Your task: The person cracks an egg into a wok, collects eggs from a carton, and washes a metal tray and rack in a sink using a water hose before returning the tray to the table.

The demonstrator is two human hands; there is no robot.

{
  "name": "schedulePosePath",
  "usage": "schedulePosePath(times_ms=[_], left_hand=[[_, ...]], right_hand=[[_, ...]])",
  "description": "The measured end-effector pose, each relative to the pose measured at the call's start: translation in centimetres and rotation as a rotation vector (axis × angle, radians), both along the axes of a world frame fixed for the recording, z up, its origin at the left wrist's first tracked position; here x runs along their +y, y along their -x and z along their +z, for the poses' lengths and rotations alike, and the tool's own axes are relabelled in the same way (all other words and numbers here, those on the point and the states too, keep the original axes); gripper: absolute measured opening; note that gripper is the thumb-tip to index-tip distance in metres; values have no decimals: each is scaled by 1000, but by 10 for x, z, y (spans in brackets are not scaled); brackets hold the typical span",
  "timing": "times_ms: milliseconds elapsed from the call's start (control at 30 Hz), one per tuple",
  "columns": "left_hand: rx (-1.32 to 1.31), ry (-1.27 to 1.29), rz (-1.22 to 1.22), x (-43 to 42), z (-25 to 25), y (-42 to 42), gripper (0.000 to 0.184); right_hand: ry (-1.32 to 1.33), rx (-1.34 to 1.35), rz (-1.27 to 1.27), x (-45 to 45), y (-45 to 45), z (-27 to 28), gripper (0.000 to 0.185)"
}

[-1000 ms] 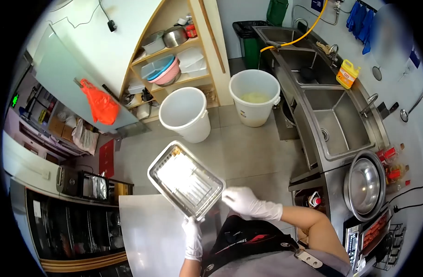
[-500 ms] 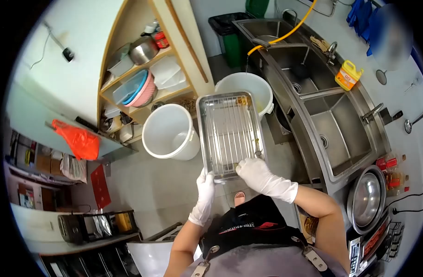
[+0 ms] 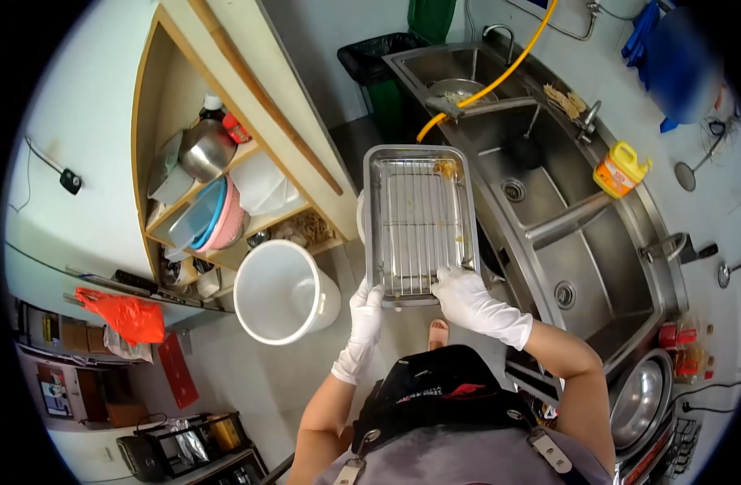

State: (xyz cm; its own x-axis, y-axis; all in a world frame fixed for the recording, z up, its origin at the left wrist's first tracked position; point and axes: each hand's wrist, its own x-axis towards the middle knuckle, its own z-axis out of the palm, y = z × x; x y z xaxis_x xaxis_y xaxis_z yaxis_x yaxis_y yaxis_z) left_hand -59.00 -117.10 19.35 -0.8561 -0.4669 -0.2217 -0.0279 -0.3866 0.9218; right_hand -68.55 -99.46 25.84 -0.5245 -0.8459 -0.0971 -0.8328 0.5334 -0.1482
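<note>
A rectangular stainless-steel tray with a wire rack inside is held out in front of me. Brownish-yellow residue clings to its far right corner, with smaller bits along the right side. White gloves cover both hands. My left hand is closed on the near left corner, thumb on the rim. Gripping the near edge towards the right, my right hand has curled fingers by the rack's end; whether they also hold the rack I cannot tell. Behind the tray a white bucket is almost wholly hidden.
Another white bucket stands on the floor at left. Steel sinks run along the right, with a yellow jug on their ledge. A yellow hose crosses the far sink. Shelves hold basins and bowls.
My view has shifted, moving the shelves and nearer bucket left. The tray, still in both hands, now covers most of the farther bucket. My right hand stays at the tray's near edge.
</note>
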Motion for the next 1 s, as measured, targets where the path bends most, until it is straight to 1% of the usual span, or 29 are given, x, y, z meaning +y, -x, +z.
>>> schedulePosePath(times_ms=[133,167,300,400,467,500,600,633,667,733,767,867,900,1000], left_hand=[[50,17,-22,-16,4,61,29],[17,14,-15,-19,7,74,28],[8,40,-46,-45,-4,125,28],[-6,18,-91,-64,-4,160,27],[16,6,-144,-77,-4,184,27],[-20,-22,-153,-82,5,196,28],[-6,-45,-237,-107,16,229,27],[-1,-50,-271,-124,17,251,26],[26,-30,-276,-131,14,262,26],[81,4,-280,-138,24,283,25],[21,-5,-312,-142,29,290,35],[-3,-23,-343,-152,28,319,34],[-12,-32,-343,-154,28,330,33],[22,5,-365,-156,33,361,24]], right_hand=[[-19,-153,-63,-17,65,13,18],[28,-182,-58,-19,80,14,21],[56,-205,-2,-28,128,23,28],[15,-164,-42,-42,154,23,23],[37,-202,-117,-53,170,27,19],[45,-217,-150,-58,178,30,17],[234,-137,-184,-74,199,39,12],[306,-3,-177,-84,212,50,8],[323,85,-181,-89,217,58,8],[349,260,-181,-99,227,70,8],[358,326,-171,-103,234,75,12],[306,447,-127,-114,267,88,17],[227,393,-185,-117,276,93,27],[290,455,-210,-121,320,96,27]])
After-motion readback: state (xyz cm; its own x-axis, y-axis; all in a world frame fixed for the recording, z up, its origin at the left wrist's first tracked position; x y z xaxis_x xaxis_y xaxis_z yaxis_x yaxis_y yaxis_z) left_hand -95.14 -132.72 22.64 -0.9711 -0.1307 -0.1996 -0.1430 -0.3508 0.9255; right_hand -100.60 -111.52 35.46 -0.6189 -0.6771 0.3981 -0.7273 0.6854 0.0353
